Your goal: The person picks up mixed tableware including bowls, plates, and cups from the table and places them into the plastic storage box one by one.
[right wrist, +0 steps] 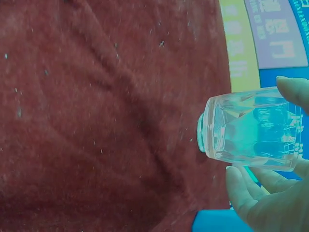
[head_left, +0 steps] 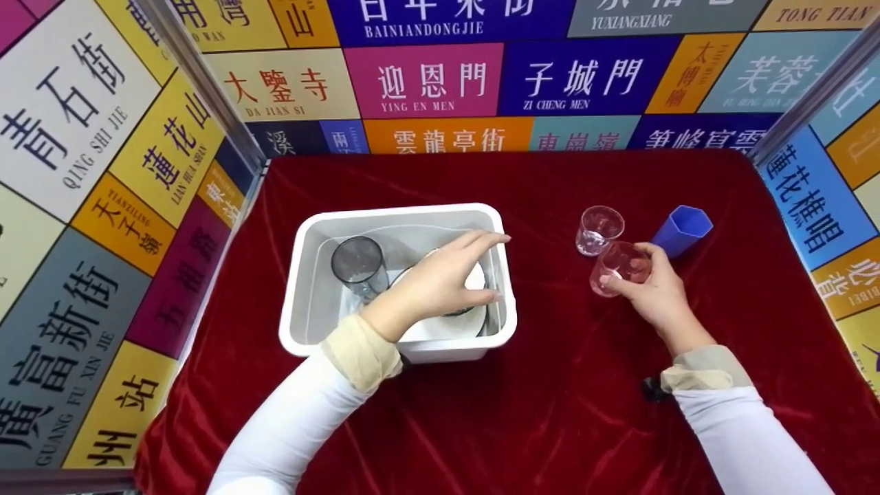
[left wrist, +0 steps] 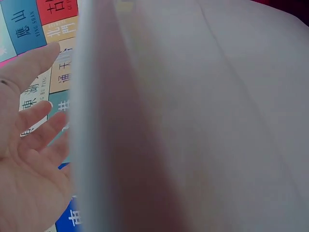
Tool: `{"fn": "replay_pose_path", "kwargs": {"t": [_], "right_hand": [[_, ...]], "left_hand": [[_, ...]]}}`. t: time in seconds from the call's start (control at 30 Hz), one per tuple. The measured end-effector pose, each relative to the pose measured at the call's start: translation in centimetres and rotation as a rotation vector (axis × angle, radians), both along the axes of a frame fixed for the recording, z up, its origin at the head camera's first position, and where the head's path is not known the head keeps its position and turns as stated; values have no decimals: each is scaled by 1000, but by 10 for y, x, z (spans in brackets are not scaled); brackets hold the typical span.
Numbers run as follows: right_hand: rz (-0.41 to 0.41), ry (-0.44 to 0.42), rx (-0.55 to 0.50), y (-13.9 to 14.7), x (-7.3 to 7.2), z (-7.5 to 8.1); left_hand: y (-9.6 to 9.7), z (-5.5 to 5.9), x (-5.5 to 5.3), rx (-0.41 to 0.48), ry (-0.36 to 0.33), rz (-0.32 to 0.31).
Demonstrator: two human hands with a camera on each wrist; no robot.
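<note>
My right hand [head_left: 658, 289] grips a clear drinking glass [head_left: 603, 275] between thumb and fingers, over the red cloth. In the right wrist view the faceted sides of this glass [right wrist: 236, 130] show, with the thumb on one side and fingertips on the other. Just behind it stands a second clear glass [head_left: 597, 227], and a blue six-sided cup [head_left: 680, 232] is right beyond the hand. Above the white plastic bin [head_left: 297, 302], my left hand [head_left: 443, 278] hovers with fingers extended and thumb apart, holding nothing. The bin's pale wall [left wrist: 231, 121] fills most of the left wrist view.
Inside the bin are a dark tinted glass [head_left: 359, 261] and white round dishware [head_left: 443, 328], partly hidden under the left hand. Dark red velvet [head_left: 550, 399] covers the table. Panels printed with street names [head_left: 426, 79] wall in the back and both sides.
</note>
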State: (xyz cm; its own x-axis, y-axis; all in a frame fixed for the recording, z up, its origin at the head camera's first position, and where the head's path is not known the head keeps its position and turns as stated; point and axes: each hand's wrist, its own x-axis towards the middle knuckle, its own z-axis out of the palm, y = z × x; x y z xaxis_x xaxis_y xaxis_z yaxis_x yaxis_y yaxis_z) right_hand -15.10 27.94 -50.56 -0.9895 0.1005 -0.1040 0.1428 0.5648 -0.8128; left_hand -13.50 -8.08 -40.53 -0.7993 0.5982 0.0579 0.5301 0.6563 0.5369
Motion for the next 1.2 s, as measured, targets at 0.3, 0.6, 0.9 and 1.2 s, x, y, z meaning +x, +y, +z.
{"fn": "replay_pose_path", "kwargs": {"t": [0.3,0.6,0.9,1.2], "right_hand": [[49,37,-6,-15,14,18],[97,57,-27,-28,22,31],[153,80,-29,-44,31,53],[200,94,-45,-54,38,68]], "left_hand": [[4,-6,-1,10,-7,12],[11,-7,-1,23,-62,17],[18,-9,0,75,-93,0],[26,-11,2,92,-108,-13]]}}
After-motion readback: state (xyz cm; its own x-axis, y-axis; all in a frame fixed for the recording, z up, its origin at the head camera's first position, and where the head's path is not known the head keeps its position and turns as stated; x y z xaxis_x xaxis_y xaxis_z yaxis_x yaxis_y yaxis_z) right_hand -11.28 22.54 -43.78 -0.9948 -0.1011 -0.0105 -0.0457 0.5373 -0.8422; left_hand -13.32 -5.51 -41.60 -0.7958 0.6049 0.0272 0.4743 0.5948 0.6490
